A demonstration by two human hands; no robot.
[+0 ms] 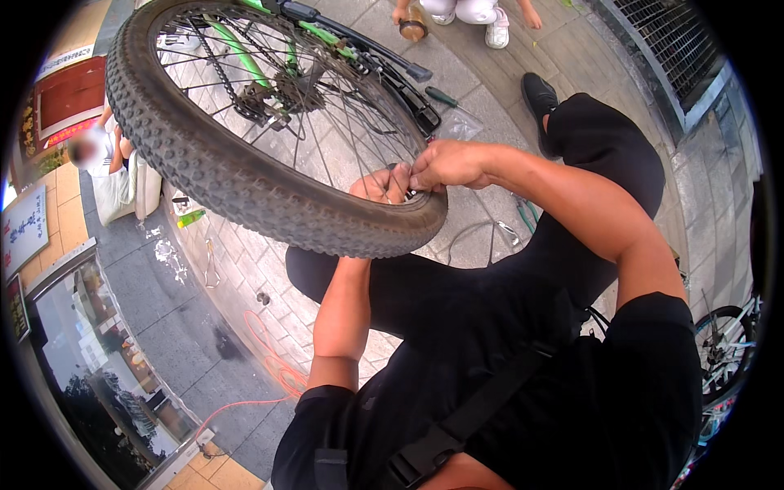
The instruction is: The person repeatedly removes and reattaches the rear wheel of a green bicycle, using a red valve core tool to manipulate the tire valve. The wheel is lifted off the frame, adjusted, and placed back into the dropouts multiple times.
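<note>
A bicycle wheel with a knobbly tyre (pixel 245 184) leans over my lap, its thin spokes running to a hub with sprockets (pixel 298 91). From below, my left forearm passes behind the tyre, and my left hand (pixel 380 184) shows inside the rim with its fingers curled. My right hand (pixel 451 165) comes over the near right part of the wheel, thumb and fingers pinched together. The fingertips of both hands meet at the rim, around a small part that they mostly hide. Above the hub runs the green bicycle frame (pixel 237 53).
A screwdriver (pixel 442 97) and a clear plastic bag (pixel 461 125) lie on the paving beyond my right hand. Green-handled pliers (pixel 525 214) rest by my leg. An orange hose (pixel 282 377) coils at lower left. Another person's shoe (pixel 497 30) is at the top.
</note>
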